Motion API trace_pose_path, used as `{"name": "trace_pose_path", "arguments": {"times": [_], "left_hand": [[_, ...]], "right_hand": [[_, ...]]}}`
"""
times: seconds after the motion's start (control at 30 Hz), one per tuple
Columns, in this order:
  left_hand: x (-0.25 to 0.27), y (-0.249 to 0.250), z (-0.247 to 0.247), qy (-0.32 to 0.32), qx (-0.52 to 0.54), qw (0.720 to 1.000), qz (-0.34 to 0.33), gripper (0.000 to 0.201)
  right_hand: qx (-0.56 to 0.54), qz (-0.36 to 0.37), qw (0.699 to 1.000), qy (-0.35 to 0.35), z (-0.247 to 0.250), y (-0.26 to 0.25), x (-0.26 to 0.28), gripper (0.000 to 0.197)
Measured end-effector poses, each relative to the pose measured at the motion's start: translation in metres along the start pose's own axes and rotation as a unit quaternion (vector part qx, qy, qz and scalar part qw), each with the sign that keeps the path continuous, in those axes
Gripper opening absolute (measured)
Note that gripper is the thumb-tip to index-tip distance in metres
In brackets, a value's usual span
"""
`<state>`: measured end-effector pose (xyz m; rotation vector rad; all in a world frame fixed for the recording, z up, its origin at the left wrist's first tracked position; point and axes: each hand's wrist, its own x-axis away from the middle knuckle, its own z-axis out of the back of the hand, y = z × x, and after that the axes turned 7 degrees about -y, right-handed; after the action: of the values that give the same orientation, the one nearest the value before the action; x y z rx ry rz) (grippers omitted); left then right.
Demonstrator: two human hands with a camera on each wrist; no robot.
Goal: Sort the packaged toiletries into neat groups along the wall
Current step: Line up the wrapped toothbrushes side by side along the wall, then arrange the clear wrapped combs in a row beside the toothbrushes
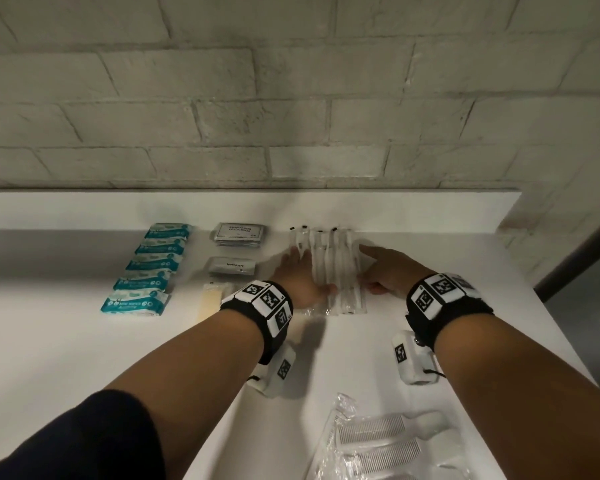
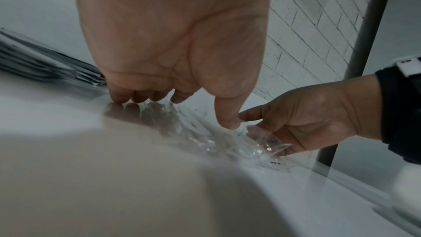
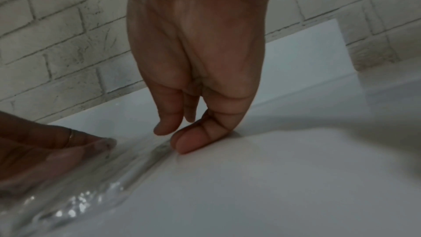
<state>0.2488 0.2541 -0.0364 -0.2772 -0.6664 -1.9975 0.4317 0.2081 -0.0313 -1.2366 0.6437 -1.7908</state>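
Along the wall, wipe packs [image 1: 146, 265] sit leftmost, then grey sachets [image 1: 238, 233]. Next, the left hand [image 1: 298, 278] and right hand [image 1: 388, 271] press flat, fingers straight, against both sides of the wrapped toothbrushes [image 1: 333, 265].

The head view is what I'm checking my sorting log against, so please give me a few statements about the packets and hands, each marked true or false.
1. The teal wipe packets lie in a column at the left of the white counter. True.
2. Both hands grip the grey toothpaste sachet. False: the left hand and right hand flank the row of clear-wrapped toothbrushes.
3. The clear-bagged white combs lie against the brick wall. False: they lie at the near edge.
4. The grey conditioner sachet lies farther back than the toothpaste sachet. True.
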Motion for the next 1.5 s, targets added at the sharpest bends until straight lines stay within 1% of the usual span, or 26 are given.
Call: {"name": "trace_pose_path", "arguments": {"times": [0.1, 0.17, 0.2, 0.23, 0.27, 0.33, 0.37, 0.47, 0.5, 0.57, 0.63, 0.7, 0.77, 0.8, 0.83, 0.9, 0.97, 1.03, 1.1, 1.17, 1.23, 1.3, 1.33, 1.4, 1.43, 1.5], "left_hand": [[0.006, -0.001, 0.002, -0.003, -0.001, 1.0, -0.003, 0.097], [0.009, 0.0, 0.002, 0.003, -0.029, 0.999, -0.026, 0.09], [0.011, 0.001, 0.002, 0.008, -0.059, 0.997, -0.05, 0.085], [0.013, 0.004, 0.001, 0.012, -0.094, 0.992, -0.079, 0.081], [0.014, 0.007, -0.001, 0.012, -0.129, 0.986, -0.105, 0.077], [0.017, 0.016, -0.004, 0.003, -0.181, 0.974, -0.135, 0.074], [0.017, 0.019, -0.006, -0.006, -0.196, 0.971, -0.136, 0.073], [0.013, 0.024, -0.013, -0.035, -0.181, 0.975, -0.12, 0.072], [0.012, 0.023, -0.015, -0.039, -0.167, 0.978, -0.116, 0.074], [0.011, 0.023, -0.017, -0.039, -0.149, 0.982, -0.108, 0.079], [0.016, 0.023, -0.017, -0.023, -0.148, 0.983, -0.105, 0.083], [0.026, 0.023, -0.014, 0.017, -0.155, 0.982, -0.109, 0.082], [0.045, 0.022, -0.015, 0.061, -0.134, 0.982, -0.117, 0.068], [0.059, 0.022, -0.018, 0.072, -0.116, 0.983, -0.12, 0.057], [0.074, 0.023, -0.018, 0.069, -0.108, 0.985, -0.117, 0.047], [0.112, 0.028, -0.022, -0.001, -0.16, 0.982, -0.099, 0.038], [0.15, 0.033, -0.032, -0.087, -0.219, 0.967, -0.095, 0.031], [0.178, 0.035, -0.049, -0.128, -0.213, 0.964, -0.091, 0.034], [0.194, 0.034, -0.067, -0.11, -0.184, 0.974, -0.076, 0.044], [0.196, 0.032, -0.079, -0.085, -0.165, 0.981, -0.051, 0.051], [0.196, 0.03, -0.081, -0.067, -0.163, 0.984, -0.02, 0.047], [0.196, 0.025, -0.078, -0.057, -0.158, 0.986, 0.006, 0.042], [0.196, 0.022, -0.076, -0.062, -0.154, 0.986, 0.011, 0.039], [0.197, 0.014, -0.074, -0.076, -0.134, 0.988, 0.012, 0.022], [0.198, 0.011, -0.074, -0.083, -0.116, 0.99, 0.013, 0.021], [0.2, 0.006, -0.075, -0.095, -0.087, 0.991, 0.021, 0.03]], "right_hand": [[-0.027, -0.003, 1.0, -0.001, 0.004, 0.004, 0.009, 0.069], [-0.011, -0.011, 1.0, -0.008, 0.006, 0.006, 0.017, 0.068], [0.025, -0.006, 1.0, -0.007, 0.005, 0.006, 0.023, 0.067], [0.086, 0.009, 0.996, -0.006, 0.005, 0.006, 0.028, 0.064], [0.184, 0.026, 0.983, -0.001, 0.004, 0.007, 0.032, 0.059], [0.364, 0.061, 0.929, 0.003, -0.001, 0.012, 0.038, 0.053], [0.397, 0.076, 0.915, -0.015, -0.005, 0.015, 0.041, 0.051], [0.394, 0.086, 0.912, -0.074, -0.013, 0.023, 0.05, 0.05], [0.396, 0.089, 0.911, -0.075, -0.013, 0.024, 0.051, 0.053], [0.365, 0.099, 0.925, -0.046, -0.009, 0.023, 0.061, 0.058], [0.324, 0.107, 0.94, -0.019, -0.004, 0.023, 0.073, 0.059], [0.275, 0.082, 0.957, -0.047, 0.004, 0.022, 0.093, 0.054], [0.241, 0.054, 0.965, -0.089, 0.005, 0.025, 0.121, 0.043], [0.283, 0.044, 0.953, -0.096, 0.001, 0.028, 0.137, 0.041], [0.357, 0.035, 0.928, -0.099, -0.002, 0.03, 0.15, 0.042], [0.474, 0.018, 0.874, -0.111, -0.016, 0.039, 0.172, 0.043], [0.518, 0.024, 0.848, -0.109, -0.031, 0.046, 0.183, 0.04], [0.516, 0.019, 0.85, -0.103, -0.04, 0.047, 0.187, 0.035], [0.506, 0.011, 0.857, -0.098, -0.042, 0.048, 0.186, 0.03], [0.499, 0.026, 0.862, -0.078, -0.04, 0.052, 0.183, 0.025], [0.476, 0.045, 0.877, -0.052, -0.039, 0.055, 0.184, 0.016], [0.456, 0.064, 0.887, -0.039, -0.042, 0.054, 0.194, 0.018], [0.459, 0.072, 0.884, -0.045, -0.046, 0.055, 0.2, 0.023], [0.491, 0.087, 0.865, -0.061, -0.058, 0.06, 0.214, 0.034], [0.502, 0.097, 0.857, -0.068, -0.065, 0.065, 0.22, 0.035], [0.5, 0.102, 0.857, -0.073, -0.073, 0.073, 0.223, 0.031]]}}
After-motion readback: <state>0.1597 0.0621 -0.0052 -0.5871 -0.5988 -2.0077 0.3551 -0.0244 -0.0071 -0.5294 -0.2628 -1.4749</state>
